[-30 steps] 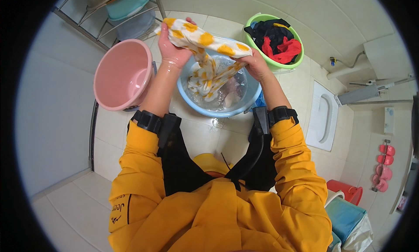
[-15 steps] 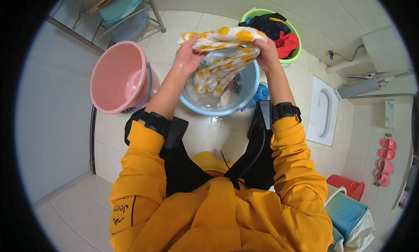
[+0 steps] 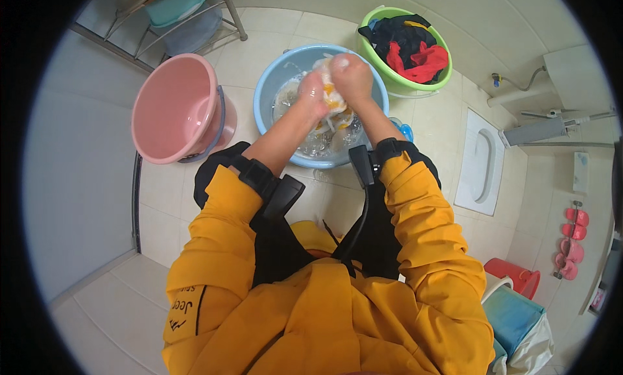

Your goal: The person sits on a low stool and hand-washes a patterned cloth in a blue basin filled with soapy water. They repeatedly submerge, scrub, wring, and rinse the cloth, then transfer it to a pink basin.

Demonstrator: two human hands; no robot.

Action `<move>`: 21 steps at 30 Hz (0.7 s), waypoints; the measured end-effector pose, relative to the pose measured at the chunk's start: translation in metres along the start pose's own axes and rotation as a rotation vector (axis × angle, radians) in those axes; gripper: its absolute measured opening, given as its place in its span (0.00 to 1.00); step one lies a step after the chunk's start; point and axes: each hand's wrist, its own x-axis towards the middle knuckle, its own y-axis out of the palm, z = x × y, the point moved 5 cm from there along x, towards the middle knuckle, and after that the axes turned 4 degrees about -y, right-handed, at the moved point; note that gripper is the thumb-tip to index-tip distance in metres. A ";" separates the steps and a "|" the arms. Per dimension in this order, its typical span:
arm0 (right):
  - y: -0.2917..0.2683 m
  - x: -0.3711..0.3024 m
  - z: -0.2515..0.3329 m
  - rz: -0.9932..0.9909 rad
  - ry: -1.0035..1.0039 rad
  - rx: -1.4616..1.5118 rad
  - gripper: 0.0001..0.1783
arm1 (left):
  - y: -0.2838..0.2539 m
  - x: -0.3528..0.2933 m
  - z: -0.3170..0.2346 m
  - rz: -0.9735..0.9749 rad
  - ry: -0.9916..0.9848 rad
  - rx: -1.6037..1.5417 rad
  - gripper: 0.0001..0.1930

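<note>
A wet white cloth with yellow dots is bunched between my two hands, over a light blue basin of water. My left hand is closed on the cloth's left side. Gripping it from the right is my right hand, its fingers curled into a fist. The two hands are close together, inside the basin's rim. Lower folds of the cloth hang toward the sudsy water, where other wet items lie that I cannot make out.
To the left stands a pink bucket with a grey-blue handle. A green tub holds black and red clothes at the back right. A metal rack with basins is at the back left. A squat toilet lies to the right.
Both hands have come down and closer together. The cloth, stretched out between them before, is now bunched up low in the basin.
</note>
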 end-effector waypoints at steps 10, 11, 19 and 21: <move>-0.002 -0.014 0.003 -0.128 -0.140 0.045 0.13 | 0.006 -0.011 -0.011 0.112 -0.057 0.050 0.13; 0.001 -0.006 -0.016 -0.045 -0.009 0.038 0.15 | 0.012 -0.014 -0.010 0.119 -0.073 0.034 0.14; 0.016 -0.015 -0.081 0.935 0.450 0.301 0.32 | 0.006 -0.029 -0.092 0.251 0.171 0.056 0.12; -0.003 -0.005 -0.079 0.760 0.481 0.530 0.22 | -0.008 -0.026 -0.094 0.139 0.224 0.205 0.14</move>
